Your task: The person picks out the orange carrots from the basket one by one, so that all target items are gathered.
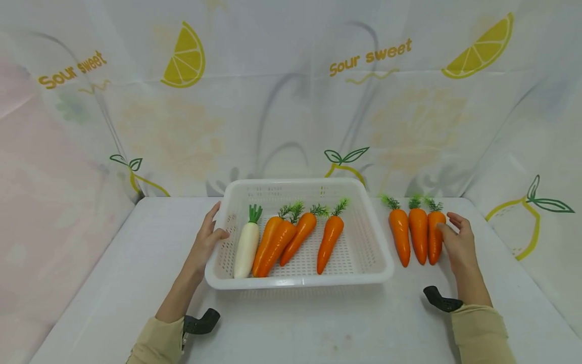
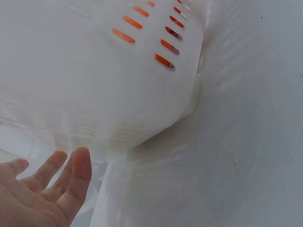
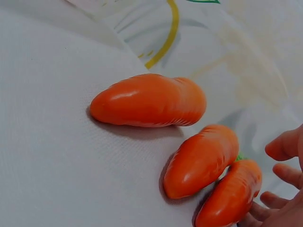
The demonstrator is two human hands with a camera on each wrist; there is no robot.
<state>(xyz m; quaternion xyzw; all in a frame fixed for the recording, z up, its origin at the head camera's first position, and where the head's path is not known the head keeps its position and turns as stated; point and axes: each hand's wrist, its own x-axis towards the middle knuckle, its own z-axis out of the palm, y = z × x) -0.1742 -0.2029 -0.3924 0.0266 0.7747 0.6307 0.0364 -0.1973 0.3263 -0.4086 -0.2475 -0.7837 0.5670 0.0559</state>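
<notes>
In the head view, a white plastic basket holds a white radish with a green top and several orange carrots. My left hand is at the basket's left side, thumb at the rim; the left wrist view shows its fingers loosely extended beside the wall. Three more carrots lie side by side right of the basket: a left one, a middle one and a right one. My right hand is at the right carrot, fingers spread and not closed around it in the right wrist view.
A white cloth-covered table lies under everything. Behind it hangs a printed curtain with lemon drawings, and more cloth walls stand at both sides. Black curved wrist mounts stick out near both sleeves.
</notes>
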